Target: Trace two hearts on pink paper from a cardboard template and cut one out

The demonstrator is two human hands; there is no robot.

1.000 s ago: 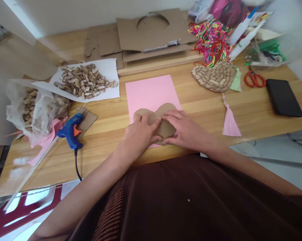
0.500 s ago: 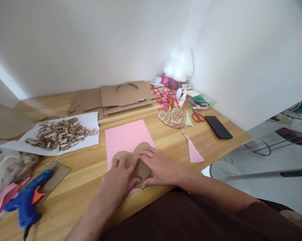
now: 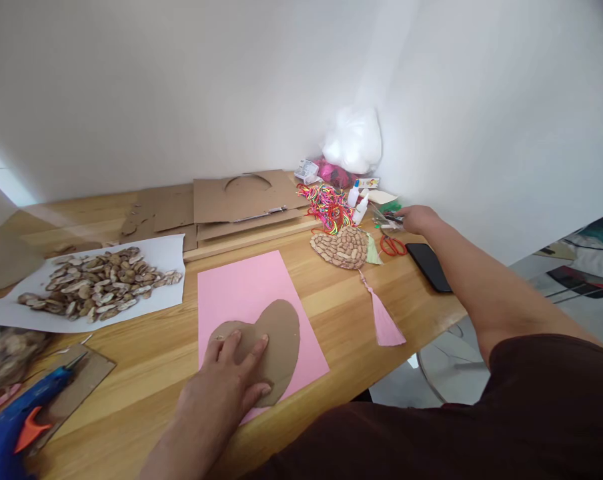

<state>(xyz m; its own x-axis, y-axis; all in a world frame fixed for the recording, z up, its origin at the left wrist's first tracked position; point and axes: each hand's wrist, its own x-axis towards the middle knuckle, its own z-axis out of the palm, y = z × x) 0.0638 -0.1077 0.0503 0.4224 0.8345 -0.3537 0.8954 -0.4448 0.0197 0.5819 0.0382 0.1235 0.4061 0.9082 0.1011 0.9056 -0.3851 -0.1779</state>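
A brown cardboard heart [image 3: 281, 340] lies on a pink sheet [image 3: 236, 283] near the table's front edge. My left hand [image 3: 226, 380] rests on the heart's left half, fingers spread, pressing it flat. My right hand [image 3: 417, 219] reaches to the back right corner, at a clear plastic bag [image 3: 381, 217] with green and dark items; its fingertips are at a dark tool there, and their hold is too small to make out. Just in front of it are red-handled scissors [image 3: 393, 246] and a black phone [image 3: 429, 268]. A shell-covered heart [image 3: 340, 248] with a pink tassel [image 3: 385, 320] lies between.
Shell pieces [image 3: 101, 283] are heaped on white paper [image 3: 169, 250] at left. A blue glue gun [image 3: 11, 420] is at front left. Cardboard sheets [image 3: 241, 200], colored cords [image 3: 326, 205], glue bottles [image 3: 360, 209] and white stuffing [image 3: 354, 140] line the back.
My right hand has left the cardboard heart and moved to the plastic bag at the back right. My left hand stays on the heart. The view has shifted slightly.
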